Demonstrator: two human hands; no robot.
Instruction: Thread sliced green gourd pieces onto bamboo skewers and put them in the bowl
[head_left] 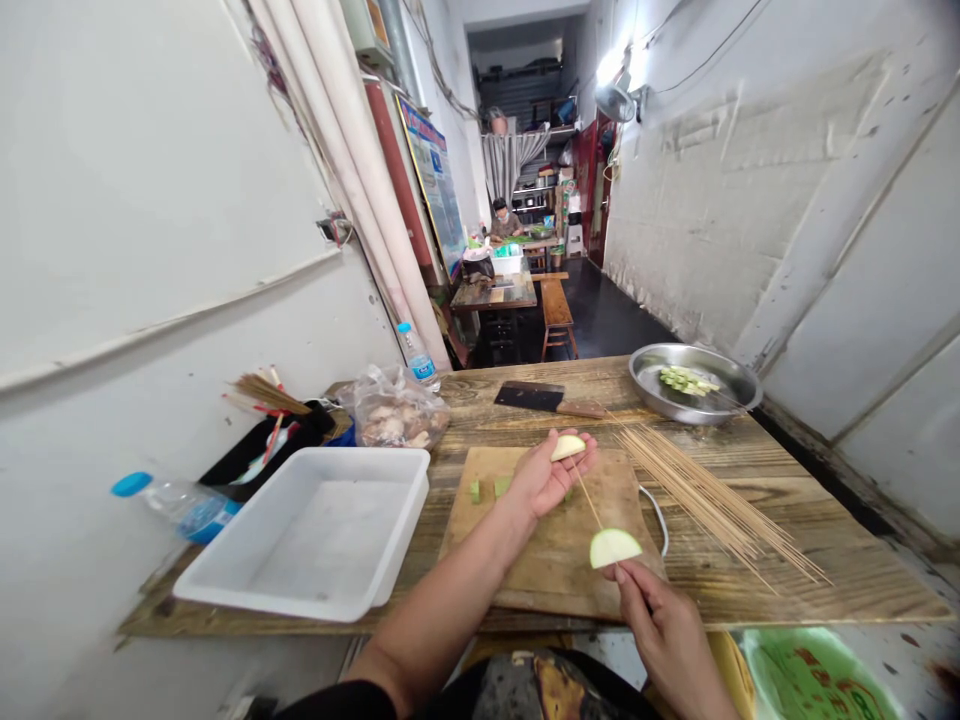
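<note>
While the left hand (544,482) lies palm up above the cutting board (540,592), its fingers extended, it cradles the far zucchini slice (568,447), probably to back it against the bamboo skewer (589,495). Whether the thumb presses the slice: cannot tell. Right hand (660,612): thumb and fingers pinched together on the skewer's lower end, just below the near zucchini slice (615,550), a grip that likely keeps the stick steady. Near slice appears threaded; whether the tip has entered the far one, unclear.

Spare skewers (697,490) lie fanned right of the board, seemingly for easy reach on the right side. Cleaver (529,396) beyond the board, perhaps parked out of the way.

Slices: both half-moons, flesh pale cream-green, thin green rind along the curve, cut faces smooth. Near slice's straight edge faces the right hand.
</note>
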